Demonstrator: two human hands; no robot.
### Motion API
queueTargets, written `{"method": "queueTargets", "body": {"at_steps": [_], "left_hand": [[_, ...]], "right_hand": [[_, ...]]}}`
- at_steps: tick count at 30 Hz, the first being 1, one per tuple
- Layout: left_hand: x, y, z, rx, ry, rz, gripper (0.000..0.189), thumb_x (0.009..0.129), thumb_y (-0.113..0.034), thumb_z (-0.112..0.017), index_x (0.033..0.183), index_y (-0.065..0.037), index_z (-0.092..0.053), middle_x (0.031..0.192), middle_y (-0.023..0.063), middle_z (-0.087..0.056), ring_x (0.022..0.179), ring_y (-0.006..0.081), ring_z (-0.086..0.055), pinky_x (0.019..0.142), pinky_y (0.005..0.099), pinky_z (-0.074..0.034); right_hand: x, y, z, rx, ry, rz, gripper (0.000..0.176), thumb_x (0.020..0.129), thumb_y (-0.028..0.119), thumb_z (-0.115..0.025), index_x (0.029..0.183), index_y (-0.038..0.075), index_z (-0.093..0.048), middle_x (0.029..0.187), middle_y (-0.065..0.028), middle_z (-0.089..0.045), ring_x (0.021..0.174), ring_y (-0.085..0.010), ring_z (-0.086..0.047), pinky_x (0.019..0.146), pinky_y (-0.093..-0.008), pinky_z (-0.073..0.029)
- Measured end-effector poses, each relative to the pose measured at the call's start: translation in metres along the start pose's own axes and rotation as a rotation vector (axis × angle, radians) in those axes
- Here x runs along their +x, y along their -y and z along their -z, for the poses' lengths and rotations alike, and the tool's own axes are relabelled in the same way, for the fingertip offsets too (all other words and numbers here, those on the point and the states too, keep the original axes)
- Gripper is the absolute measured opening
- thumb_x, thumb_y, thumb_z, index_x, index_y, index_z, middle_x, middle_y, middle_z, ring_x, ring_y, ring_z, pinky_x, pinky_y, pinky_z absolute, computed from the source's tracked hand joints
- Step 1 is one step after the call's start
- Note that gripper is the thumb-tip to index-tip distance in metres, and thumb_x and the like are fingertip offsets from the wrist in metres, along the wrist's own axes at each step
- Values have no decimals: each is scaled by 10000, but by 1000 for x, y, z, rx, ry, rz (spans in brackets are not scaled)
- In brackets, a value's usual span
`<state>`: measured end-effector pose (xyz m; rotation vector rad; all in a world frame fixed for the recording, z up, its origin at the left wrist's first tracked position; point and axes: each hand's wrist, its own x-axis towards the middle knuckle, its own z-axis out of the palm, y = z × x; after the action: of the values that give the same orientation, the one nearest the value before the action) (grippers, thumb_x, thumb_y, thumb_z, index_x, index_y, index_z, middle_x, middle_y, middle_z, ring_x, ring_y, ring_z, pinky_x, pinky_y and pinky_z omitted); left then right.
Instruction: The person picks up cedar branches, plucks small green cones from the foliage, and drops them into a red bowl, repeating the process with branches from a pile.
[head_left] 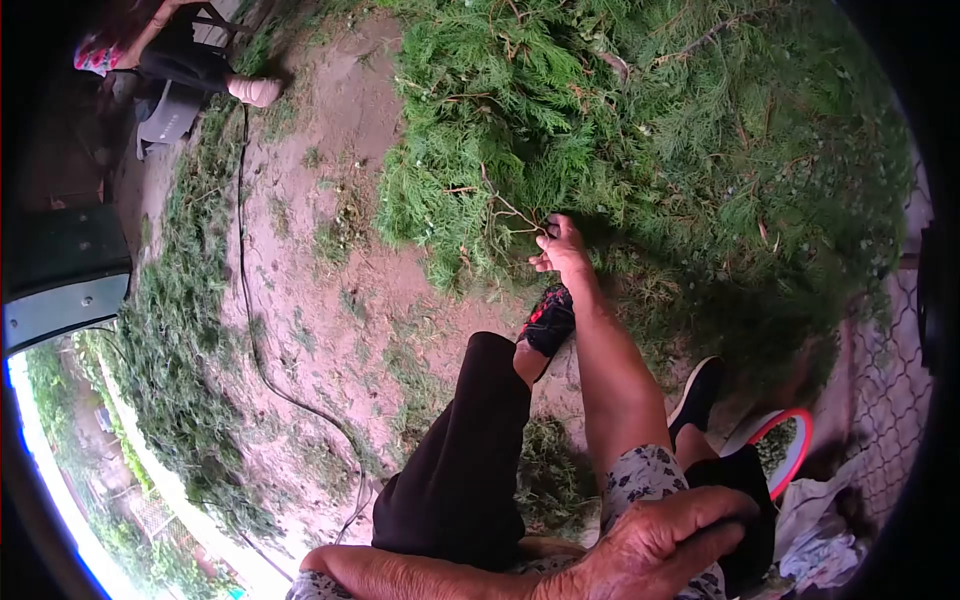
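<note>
My right hand (562, 246) reaches out to the near edge of a big heap of green conifer branches (640, 130). Its fingers are curled round the lower end of a thin bare twig (512, 210), which runs up into the foliage. My left hand (665, 540) lies across my lap, near my right sleeve. Its fingers are bent towards the thumb, and whatever may be between them is hidden. Small pale cones dot the flat, scaly leaves of the heap.
A black hose (247, 300) runs along the dirt on the left, beside strewn clippings (180, 350). Another person (180, 60) sits at the upper left. A red-rimmed container (795, 455) stands at the lower right, near cloth (825, 540) and paving (875, 400).
</note>
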<state>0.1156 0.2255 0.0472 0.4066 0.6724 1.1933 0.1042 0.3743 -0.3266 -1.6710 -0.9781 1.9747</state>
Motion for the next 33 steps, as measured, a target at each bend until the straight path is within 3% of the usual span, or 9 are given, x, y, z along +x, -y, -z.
{"method": "queueTargets", "body": {"at_steps": [5,8,11,15,21,25,27,29,33], "left_hand": [[2,-10,6,128,123,331,193,865,-66,-513,1053,-21,-507,904,109,-564,885,165,-543,764,285,-424],[3,-2,3,175,2,168,181,850,-50,-526,1028,-16,-527,843,95,-551,806,159,-530,728,275,-423],[8,-23,-6,72,-52,323,136,827,11,-525,954,25,-573,783,50,-533,720,112,-502,654,244,-438],[2,-3,-4,205,-11,211,164,835,-38,-534,996,-12,-547,773,73,-533,731,150,-508,682,262,-416],[8,-6,-5,133,-8,341,208,850,-53,-529,1046,8,-561,801,29,-602,778,71,-547,727,230,-454],[21,-7,6,159,-324,-25,278,790,-38,-549,1067,-14,-551,911,35,-597,786,89,-526,682,229,-402],[33,-14,14,110,-430,-112,289,797,-74,-545,1079,-10,-535,961,35,-580,811,103,-511,693,242,-384],[41,-23,16,176,-507,-74,289,793,-71,-546,1061,30,-510,976,90,-558,920,133,-500,842,252,-368],[43,-31,8,5,-161,130,191,804,-153,-576,907,-6,-513,771,81,-554,570,172,-543,517,308,-459]], "right_hand": [[0,-26,-16,297,-81,-186,364,818,93,-577,1137,67,-405,904,-105,-525,500,-187,-573,391,-286,-473],[0,-26,-12,56,-151,182,117,772,134,-647,789,75,-547,584,4,-465,380,-88,-400,308,-235,-313],[-25,-6,2,187,-304,161,150,784,127,-593,671,54,-526,522,-8,-452,364,-97,-406,329,-265,-322],[-70,19,44,147,-409,148,177,828,209,-568,899,48,-554,683,-7,-536,475,-93,-529,354,-219,-370],[-145,45,118,599,65,317,269,849,311,-548,909,49,-528,781,-62,-563,659,-204,-604,505,-288,-458],[-211,91,123,737,137,312,304,838,330,-554,910,38,-506,829,-122,-559,770,-237,-583,629,-348,-471],[-247,117,107,713,197,467,345,813,350,-579,961,42,-530,778,-116,-579,619,-230,-548,524,-317,-413],[-274,132,101,834,266,333,383,813,366,-570,1016,46,-523,796,-117,-580,602,-228,-537,526,-310,-408],[-319,152,93,735,487,395,395,837,387,-524,1022,39,-513,763,-106,-568,579,-245,-546,463,-332,-401]]}}
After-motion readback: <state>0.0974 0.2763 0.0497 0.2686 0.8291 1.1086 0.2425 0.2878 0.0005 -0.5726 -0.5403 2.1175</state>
